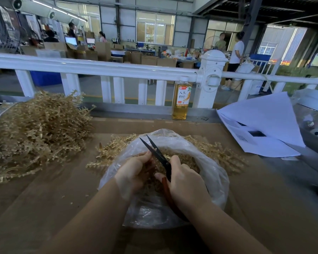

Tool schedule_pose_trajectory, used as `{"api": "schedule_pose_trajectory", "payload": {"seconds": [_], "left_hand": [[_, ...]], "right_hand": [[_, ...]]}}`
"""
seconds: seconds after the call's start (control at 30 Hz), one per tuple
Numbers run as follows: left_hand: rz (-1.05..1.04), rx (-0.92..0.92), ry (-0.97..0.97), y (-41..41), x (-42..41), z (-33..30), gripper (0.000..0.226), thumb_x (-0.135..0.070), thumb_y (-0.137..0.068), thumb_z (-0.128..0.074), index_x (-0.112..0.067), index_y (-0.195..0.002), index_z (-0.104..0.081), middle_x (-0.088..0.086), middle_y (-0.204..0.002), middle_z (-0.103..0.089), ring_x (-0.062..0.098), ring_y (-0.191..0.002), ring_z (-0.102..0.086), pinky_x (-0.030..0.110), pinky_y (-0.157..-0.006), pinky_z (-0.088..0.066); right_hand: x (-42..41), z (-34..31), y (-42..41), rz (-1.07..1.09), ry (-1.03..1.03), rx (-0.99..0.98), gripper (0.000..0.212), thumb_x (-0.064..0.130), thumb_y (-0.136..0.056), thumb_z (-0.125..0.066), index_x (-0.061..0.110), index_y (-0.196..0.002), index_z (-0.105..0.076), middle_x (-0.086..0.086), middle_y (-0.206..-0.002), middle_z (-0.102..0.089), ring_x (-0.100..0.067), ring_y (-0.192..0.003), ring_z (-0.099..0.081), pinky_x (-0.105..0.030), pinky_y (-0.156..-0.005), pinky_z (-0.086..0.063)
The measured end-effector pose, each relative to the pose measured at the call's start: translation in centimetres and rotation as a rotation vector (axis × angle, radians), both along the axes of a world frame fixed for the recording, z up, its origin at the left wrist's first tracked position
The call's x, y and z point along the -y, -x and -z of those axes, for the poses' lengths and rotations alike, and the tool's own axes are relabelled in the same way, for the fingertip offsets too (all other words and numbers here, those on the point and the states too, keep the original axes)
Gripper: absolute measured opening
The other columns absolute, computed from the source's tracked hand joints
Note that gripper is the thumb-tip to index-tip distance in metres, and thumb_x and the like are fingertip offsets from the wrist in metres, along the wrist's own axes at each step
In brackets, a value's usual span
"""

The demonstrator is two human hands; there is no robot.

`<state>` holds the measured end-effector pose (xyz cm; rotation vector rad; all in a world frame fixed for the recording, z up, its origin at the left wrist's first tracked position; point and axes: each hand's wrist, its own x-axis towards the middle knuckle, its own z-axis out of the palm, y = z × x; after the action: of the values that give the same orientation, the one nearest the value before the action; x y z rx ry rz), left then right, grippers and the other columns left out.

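Observation:
My right hand (186, 184) grips a pair of scissors (158, 154) with black blades and red-brown handles; the blades are parted and point up and left. My left hand (134, 173) has its fingers curled round a small gold plastic sprig, right beside the blades. Both hands hover over a clear plastic bag (215, 180) that lies open on the brown table and holds small gold pieces. More gold sprigs (114, 149) lie around the bag's far rim.
A big heap of gold plastic sprigs (37, 125) fills the table's left side. A bottle of yellow drink (181, 99) stands at the far edge by a white railing (99, 67). White paper sheets (261, 125) lie at the right. People stand in the workshop beyond.

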<state>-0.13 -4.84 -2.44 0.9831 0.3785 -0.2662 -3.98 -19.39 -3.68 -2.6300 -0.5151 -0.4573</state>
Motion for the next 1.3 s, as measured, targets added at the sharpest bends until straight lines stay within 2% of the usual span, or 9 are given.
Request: {"api": "schedule_pose_trajectory", "payload": {"seconds": [0.17, 0.33, 0.4, 0.5, 0.67, 0.8, 1.07, 1.2, 1.3], "left_hand": [[0.033, -0.003, -0.005, -0.10, 0.01, 0.04, 0.015, -0.016, -0.093, -0.054, -0.007, -0.083, -0.061, 0.009, -0.086, -0.054, 0.026, -0.093, -0.048, 0.033, -0.074, -0.044], [0.030, 0.013, -0.035, -0.01, 0.13, -0.07, 0.020, -0.017, -0.095, -0.052, -0.007, -0.079, -0.059, 0.005, -0.071, -0.050, 0.018, -0.066, -0.048, 0.028, -0.063, -0.043], [0.040, 0.010, -0.033, 0.07, 0.10, -0.12, 0.020, -0.017, -0.095, -0.052, -0.006, -0.080, -0.058, 0.006, -0.071, -0.050, 0.019, -0.063, -0.048, 0.029, -0.062, -0.043], [0.040, 0.006, -0.037, 0.09, -0.02, -0.16, 0.018, -0.018, -0.095, -0.052, -0.004, -0.085, -0.058, 0.007, -0.070, -0.050, 0.019, -0.063, -0.048, 0.030, -0.060, -0.045], [0.042, 0.015, -0.026, 0.21, 0.08, -0.12, 0.017, -0.016, -0.095, -0.051, -0.003, -0.106, -0.056, 0.008, -0.078, -0.052, 0.018, -0.066, -0.049, 0.029, -0.060, -0.044], [0.035, 0.020, -0.042, 0.37, 0.14, -0.37, 0.016, -0.014, -0.096, -0.050, -0.002, -0.094, -0.060, 0.011, -0.082, -0.054, 0.019, -0.068, -0.051, 0.030, -0.063, -0.046], [-0.005, 0.019, -0.069, 0.50, 0.35, -0.41, 0.017, -0.014, -0.095, -0.052, -0.003, -0.086, -0.062, 0.006, -0.070, -0.053, 0.017, -0.062, -0.048, 0.028, -0.058, -0.043], [0.002, 0.019, -0.061, 0.63, 0.38, -0.53, 0.021, -0.015, -0.095, -0.052, -0.004, -0.082, -0.063, 0.004, -0.060, -0.059, 0.015, -0.053, -0.052, 0.025, -0.045, -0.046], [-0.003, 0.031, -0.057, 0.62, 0.50, -0.50, 0.019, -0.015, -0.095, -0.052, -0.004, -0.083, -0.063, 0.002, -0.058, -0.060, 0.014, -0.059, -0.051, 0.025, -0.053, -0.045]], "right_hand": [[-0.04, -0.03, -0.11, 0.007, 0.042, 0.011, 0.043, 0.058, -0.096, -0.033, 0.020, -0.117, -0.033, -0.005, -0.102, -0.058, -0.023, -0.091, -0.059, -0.029, -0.073, -0.041], [0.03, 0.08, -0.14, 0.015, 0.054, 0.040, 0.044, 0.058, -0.096, -0.032, 0.020, -0.119, -0.033, -0.004, -0.101, -0.058, -0.021, -0.090, -0.058, -0.025, -0.068, -0.035], [-0.01, 0.10, -0.14, 0.014, 0.053, 0.041, 0.045, 0.058, -0.096, -0.032, 0.020, -0.119, -0.033, -0.005, -0.101, -0.057, -0.022, -0.090, -0.058, -0.026, -0.068, -0.035], [-0.02, 0.11, -0.13, 0.015, 0.039, 0.041, 0.045, 0.058, -0.096, -0.033, 0.020, -0.120, -0.033, -0.005, -0.102, -0.057, -0.022, -0.091, -0.057, -0.027, -0.070, -0.037], [-0.11, 0.13, -0.21, 0.026, 0.017, 0.042, 0.046, 0.058, -0.095, -0.033, 0.020, -0.121, -0.034, -0.006, -0.104, -0.056, -0.023, -0.094, -0.056, -0.028, -0.074, -0.038], [-0.14, 0.07, -0.21, 0.012, 0.021, 0.029, 0.044, 0.057, -0.096, -0.033, 0.021, -0.121, -0.032, -0.007, -0.103, -0.056, -0.024, -0.093, -0.056, -0.027, -0.070, -0.035], [-0.24, 0.08, -0.32, 0.011, 0.046, 0.003, 0.043, 0.055, -0.097, -0.032, 0.020, -0.122, -0.031, -0.008, -0.101, -0.059, -0.026, -0.089, -0.059, -0.031, -0.071, -0.041], [-0.18, 0.10, -0.28, 0.010, 0.051, 0.010, 0.041, 0.055, -0.098, -0.031, 0.020, -0.119, -0.031, -0.007, -0.098, -0.060, -0.025, -0.087, -0.060, -0.029, -0.066, -0.037], [-0.20, -0.01, -0.26, 0.008, 0.048, 0.001, 0.040, 0.056, -0.097, -0.031, 0.021, -0.115, -0.032, -0.006, -0.096, -0.060, -0.024, -0.086, -0.060, -0.028, -0.065, -0.037]]}}
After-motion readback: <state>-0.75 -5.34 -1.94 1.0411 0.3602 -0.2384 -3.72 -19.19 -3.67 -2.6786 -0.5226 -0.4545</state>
